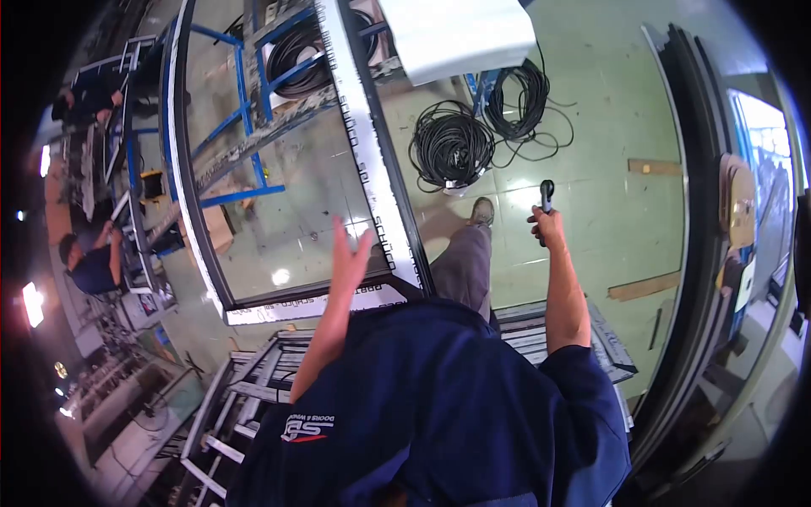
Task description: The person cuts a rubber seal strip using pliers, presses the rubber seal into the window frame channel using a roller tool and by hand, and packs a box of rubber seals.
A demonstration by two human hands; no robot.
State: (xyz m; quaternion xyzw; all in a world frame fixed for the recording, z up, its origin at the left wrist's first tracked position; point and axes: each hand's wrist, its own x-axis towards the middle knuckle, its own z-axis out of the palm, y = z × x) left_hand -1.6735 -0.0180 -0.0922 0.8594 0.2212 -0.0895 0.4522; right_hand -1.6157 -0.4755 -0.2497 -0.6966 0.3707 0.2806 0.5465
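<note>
My left hand [349, 258] is raised over the lower right part of a large dark frame [367, 144] covered with white printed film. Its fingers are spread and it holds nothing. My right hand [547, 226] is out to the right above the floor, its fingers wrapped round a small grey tool with a black round head [547, 193]. Coils of black cable [454, 145] lie on the floor ahead, between my two hands and farther off.
Blue metal stands [245, 110] are under the frame. A white sheet [460, 34] is at the top. Wood strips [644, 286] lie on the floor at right, beside long dark profiles [701, 127]. Stacked frames [245, 389] are behind me. Two people [91, 266] are at far left.
</note>
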